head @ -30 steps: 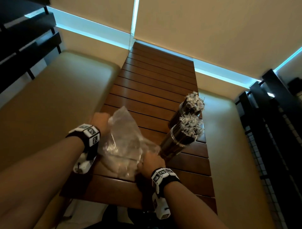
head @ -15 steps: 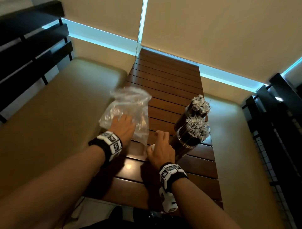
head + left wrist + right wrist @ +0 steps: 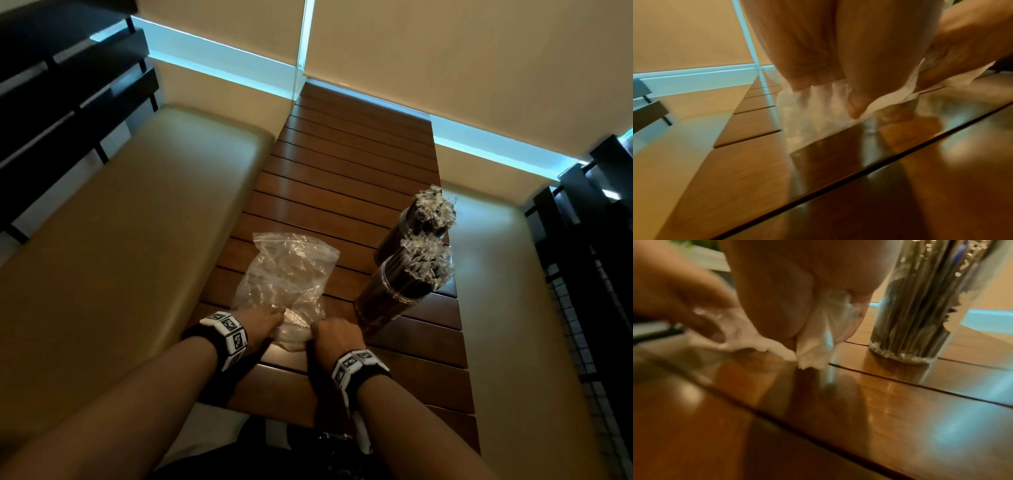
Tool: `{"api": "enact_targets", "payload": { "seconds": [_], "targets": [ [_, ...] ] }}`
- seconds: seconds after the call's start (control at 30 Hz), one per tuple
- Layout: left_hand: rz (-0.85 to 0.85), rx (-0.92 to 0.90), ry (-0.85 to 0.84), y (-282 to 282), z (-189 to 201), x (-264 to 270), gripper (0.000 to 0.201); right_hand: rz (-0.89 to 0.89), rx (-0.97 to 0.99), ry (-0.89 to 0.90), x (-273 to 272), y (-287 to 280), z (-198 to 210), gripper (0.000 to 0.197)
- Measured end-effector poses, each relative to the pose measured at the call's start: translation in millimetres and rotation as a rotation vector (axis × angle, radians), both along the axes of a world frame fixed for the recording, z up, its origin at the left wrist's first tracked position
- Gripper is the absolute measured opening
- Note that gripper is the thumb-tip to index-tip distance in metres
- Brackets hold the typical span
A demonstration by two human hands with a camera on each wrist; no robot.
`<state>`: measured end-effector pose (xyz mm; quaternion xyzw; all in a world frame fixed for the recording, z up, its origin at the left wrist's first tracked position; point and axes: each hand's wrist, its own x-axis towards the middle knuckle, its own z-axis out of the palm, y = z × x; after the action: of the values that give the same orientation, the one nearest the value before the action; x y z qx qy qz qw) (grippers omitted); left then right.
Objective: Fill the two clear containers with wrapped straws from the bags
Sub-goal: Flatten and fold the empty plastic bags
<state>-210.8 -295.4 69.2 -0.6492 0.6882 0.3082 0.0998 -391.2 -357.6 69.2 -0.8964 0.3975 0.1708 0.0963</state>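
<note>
Bag: clear zip bag lies flat on the slatted table, to the left of the near jar; it looks empty, though through crinkled film I cannot be sure; its near edge is bunched under both hands

Handling: thin film, judged very light and limp, slippery on the glossy wood; it will crumple rather than hold a shape, so it is best taken by a gathered edge or the zip strip on the side far from the person, not by the flat middle

Left hand: left hand sits at the bag's near-left edge, left of the near jar; the left wrist view shows its fingertips curled down onto the film, pressing and gathering it against the table

Right hand: right hand is just left of the near jar's base; in the right wrist view its fingers are closed tight on a twisted tuft of film; a firm pinch, nothing else in it

Jars: near jar and far jar stand upright, the far one just behind the near one; both are packed with wrapped straws whose twisted ends stick out over the rims; filling looks done

Risk: near jar stands close to the right hand; a sideways tug on the bag could knock it
</note>
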Motion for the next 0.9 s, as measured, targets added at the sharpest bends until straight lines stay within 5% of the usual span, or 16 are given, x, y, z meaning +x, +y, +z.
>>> {"api": "enact_targets", "payload": {
  "seconds": [0.33, 0.47, 0.57, 0.7, 0.9],
  "targets": [
    [0.688, -0.132, 0.168, 3, -10, 43, 0.026, -0.461, 0.339, -0.328, -9, -25, -11, 0.024],
    [0.748, -0.167, 0.199, 1, -18, 35, 0.038, -0.545, 0.339, -0.509, -9, -27, -10, 0.026],
    [0.798, -0.161, 0.180, -4, -25, 38, 0.044, -0.449, 0.304, -0.620, -1, -28, -10, 0.025],
    [0.840, -0.143, 0.153, -9, -24, 43, 0.040, -0.499, 0.485, -0.703, 10, -28, 2, 0.021],
    [0.778, -0.145, -0.025, -2, -36, 50, 0.019, -0.332, 0.333, -0.214, -1, -18, -8, 0.027]
  ]
}}
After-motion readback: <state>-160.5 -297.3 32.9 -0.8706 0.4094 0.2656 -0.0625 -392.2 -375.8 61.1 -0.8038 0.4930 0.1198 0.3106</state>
